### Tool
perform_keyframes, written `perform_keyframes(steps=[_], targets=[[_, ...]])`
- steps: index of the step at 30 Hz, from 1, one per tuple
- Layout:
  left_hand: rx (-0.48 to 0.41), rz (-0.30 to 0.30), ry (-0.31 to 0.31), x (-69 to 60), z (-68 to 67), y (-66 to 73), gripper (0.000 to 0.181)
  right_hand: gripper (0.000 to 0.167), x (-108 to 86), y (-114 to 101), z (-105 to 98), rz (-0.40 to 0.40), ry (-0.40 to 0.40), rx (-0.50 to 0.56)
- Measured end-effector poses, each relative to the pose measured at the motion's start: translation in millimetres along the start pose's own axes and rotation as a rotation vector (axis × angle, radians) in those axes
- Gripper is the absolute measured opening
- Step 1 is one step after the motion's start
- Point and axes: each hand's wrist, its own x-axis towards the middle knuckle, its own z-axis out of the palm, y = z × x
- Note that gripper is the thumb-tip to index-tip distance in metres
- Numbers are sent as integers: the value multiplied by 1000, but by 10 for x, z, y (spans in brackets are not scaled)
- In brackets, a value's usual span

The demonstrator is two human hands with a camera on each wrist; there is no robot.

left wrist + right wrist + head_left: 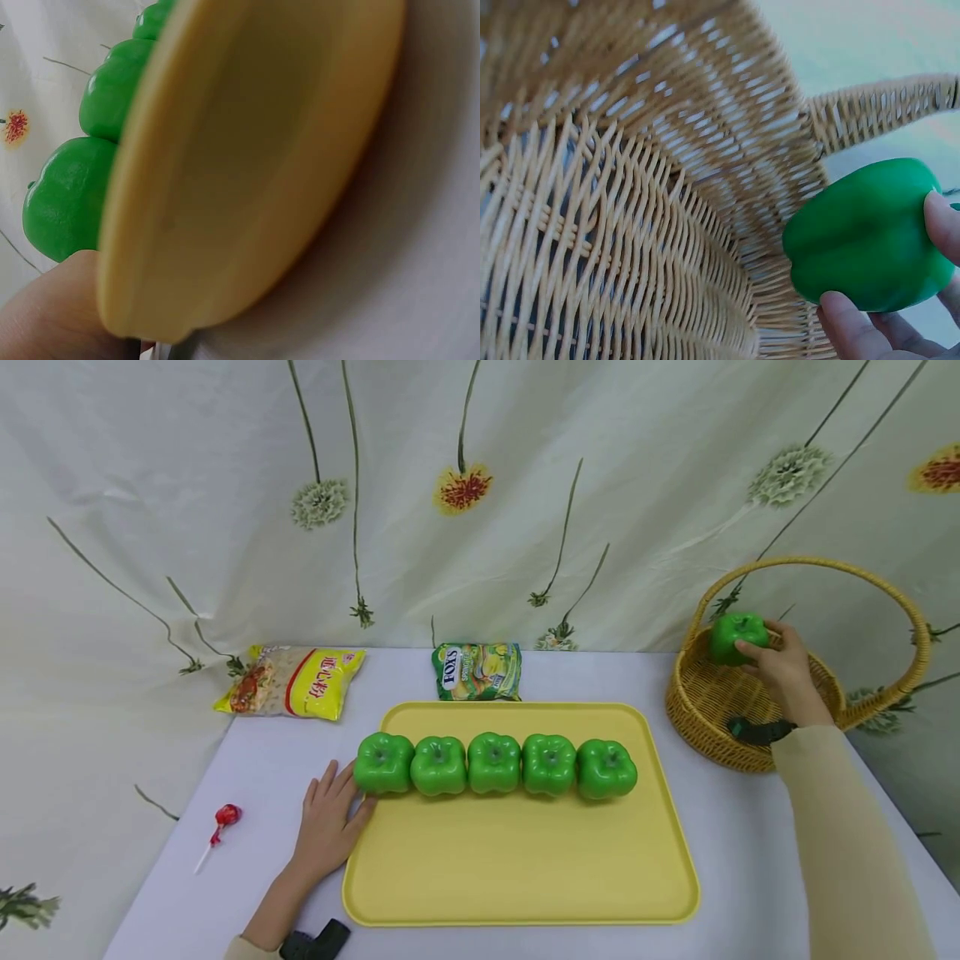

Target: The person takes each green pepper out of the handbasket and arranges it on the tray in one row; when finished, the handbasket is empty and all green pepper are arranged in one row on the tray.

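My right hand (783, 670) grips a green bell pepper (729, 640) above the wicker basket (693, 725), at its far side and under the arched handle. In the right wrist view the thumb and fingers press on the pepper (866, 236) from its sides, with the basket's inner wall (660, 225) beside it. Several more green bell peppers (494, 763) stand in a row across the yellow tray (525, 868). At the tray's left edge lies my left hand (330, 820), fingers extended, close to the leftmost pepper (383, 763); the thumb touches the rim.
A yellow food packet (322, 683) lies at the back left of the white table (255, 760). Behind the tray is a green Fox's candy bag (487, 672). A red lollipop (227, 815) lies at the left. Floral cloth (525, 527) hangs behind the table.
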Motion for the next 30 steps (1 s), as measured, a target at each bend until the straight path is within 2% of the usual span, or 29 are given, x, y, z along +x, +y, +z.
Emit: perform_keyframes(steps=[5, 13, 18, 21, 28, 30], targets=[[-4, -3, -4, 9, 0, -1, 50, 89, -280, -146, 8, -23, -63, -22], [-2, -3, -5, 6, 1, -6, 51, 92, -685, -169, -101, -11, -87, 64], [-4, -5, -6, -1, 3, -15, 51, 88, -928, -141, -178, -79, -96, 84], [-9, -10, -13, -5, -2, -19, 51, 83, -1075, -127, -208, -134, -110, 36], [-19, -6, -8, -4, 3, -28, 50, 74, -1475, -45, -181, -269, -124, -211], [-14, -5, -8, -2, 8, -32, 51, 74, -1563, -5, -137, -285, -134, -229]])
